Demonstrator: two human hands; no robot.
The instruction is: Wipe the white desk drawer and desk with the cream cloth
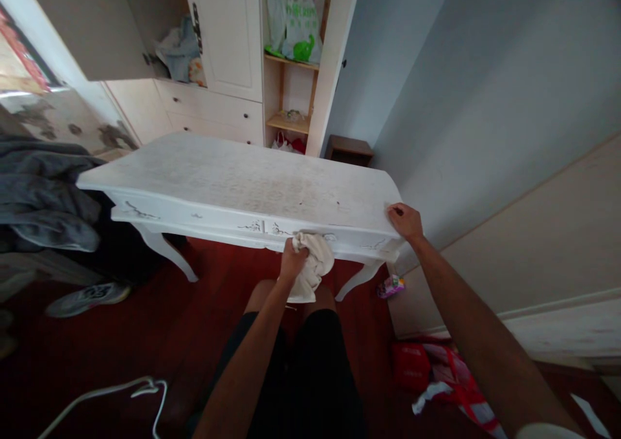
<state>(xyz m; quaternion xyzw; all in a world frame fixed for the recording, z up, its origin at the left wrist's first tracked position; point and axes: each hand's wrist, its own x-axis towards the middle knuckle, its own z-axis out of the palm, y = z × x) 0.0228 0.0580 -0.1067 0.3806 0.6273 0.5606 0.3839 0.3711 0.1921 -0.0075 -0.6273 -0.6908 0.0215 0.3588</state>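
My left hand (293,262) is closed around a crumpled cream cloth (316,258), which hangs against the front of a white table (213,167) near its drawers. The cloth's lower end drapes down toward my knees. At the right end of the tabletop, my right hand (406,220) has its fingers curled together and touching the surface near the edge. What those fingers pinch, if anything, is too small to make out. Greyish brown smudges and a few dark specks mark the middle of the white top. Carved drawer fronts (262,227) run along its front side.
Behind the table stands a white cabinet (228,38) with open doors and plastic bags (301,25) on a shelf. Grey clothing (43,187) is piled at left. A shoe (90,299), a white hanger (116,387) and a red bag (412,364) lie on the floor.
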